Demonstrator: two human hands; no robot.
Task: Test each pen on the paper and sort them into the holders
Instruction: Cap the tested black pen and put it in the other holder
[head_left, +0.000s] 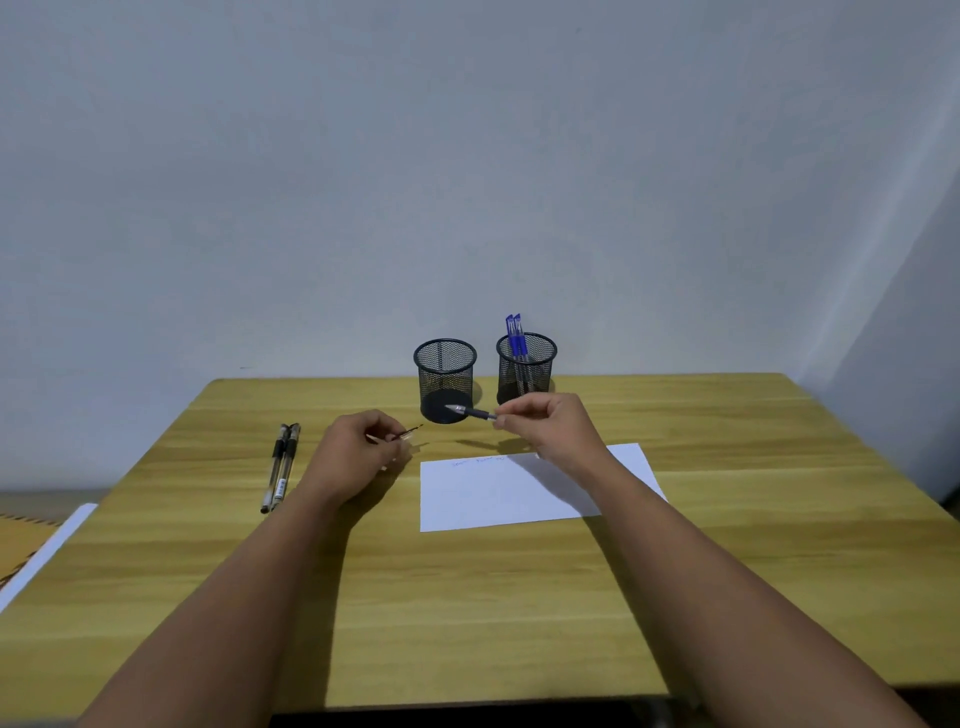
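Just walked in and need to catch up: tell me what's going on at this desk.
A person is sorting pens. The right hand holds an uncapped pen, tip pointing left; the left hand holds what looks like its cap. The paper already carries faint scribbles. Two blue pens stand in the right holder, the left holder is empty, and two pens wait on the table.

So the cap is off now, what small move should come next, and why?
Probably lower the right hand so the pen tip meets the paper. The tip is bare and points left above the table, the left hand holds the cap, and the sheet lies just below the right hand.
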